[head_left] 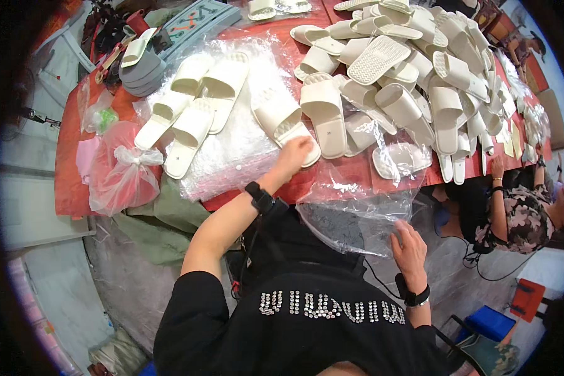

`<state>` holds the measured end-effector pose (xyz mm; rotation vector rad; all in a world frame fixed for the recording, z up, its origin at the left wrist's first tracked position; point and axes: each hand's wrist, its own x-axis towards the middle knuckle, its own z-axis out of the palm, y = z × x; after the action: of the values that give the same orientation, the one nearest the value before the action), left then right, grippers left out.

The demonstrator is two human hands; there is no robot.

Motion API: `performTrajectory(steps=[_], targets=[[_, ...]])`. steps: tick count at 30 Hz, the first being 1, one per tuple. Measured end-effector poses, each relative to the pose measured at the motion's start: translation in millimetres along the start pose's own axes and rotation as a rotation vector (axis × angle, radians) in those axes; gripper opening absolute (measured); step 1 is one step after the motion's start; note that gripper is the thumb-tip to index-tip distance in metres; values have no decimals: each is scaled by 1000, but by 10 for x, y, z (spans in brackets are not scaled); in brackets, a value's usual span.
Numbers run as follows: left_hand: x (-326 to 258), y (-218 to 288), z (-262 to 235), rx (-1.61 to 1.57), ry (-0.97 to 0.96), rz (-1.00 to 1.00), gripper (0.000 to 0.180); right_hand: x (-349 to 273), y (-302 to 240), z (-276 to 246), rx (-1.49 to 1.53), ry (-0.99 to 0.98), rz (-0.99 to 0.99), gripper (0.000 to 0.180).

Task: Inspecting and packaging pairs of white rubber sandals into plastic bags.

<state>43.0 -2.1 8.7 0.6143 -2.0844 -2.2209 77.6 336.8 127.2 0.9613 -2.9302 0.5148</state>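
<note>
Red covers the table [69,169] spanning the frame; cream slippers form a pile [376,59] at upper right; a clear bag [344,219] droops at centre right; one cream slipper [281,116], smooth-strapped, lies mid-frame, slanting upper left to lower right; its heel meets the nearer left hand [293,156], fingers curled, grip uncertain; the right hand [410,247], half open, meets the bag's edge, hold unclear.

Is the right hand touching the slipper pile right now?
Apart. The head view shows the right hand by the clear plastic bag, on the wearer's side of the red table, with a plain gap to the slipper pile.
</note>
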Motion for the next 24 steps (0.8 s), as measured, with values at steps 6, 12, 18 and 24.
performTrajectory(steps=[6, 12, 18, 24], targets=[[611, -118, 80, 108, 461, 150, 43, -115, 35, -112, 80, -133, 196, 34], [683, 286, 503, -83, 769, 87, 48, -142, -59, -26, 191, -114, 111, 37], [842, 399, 440, 374, 840, -147, 39, -159, -37, 72, 264, -196, 103, 32], [978, 483, 365, 451, 856, -307, 33, -198, -2, 177, 245, -135, 13, 36]])
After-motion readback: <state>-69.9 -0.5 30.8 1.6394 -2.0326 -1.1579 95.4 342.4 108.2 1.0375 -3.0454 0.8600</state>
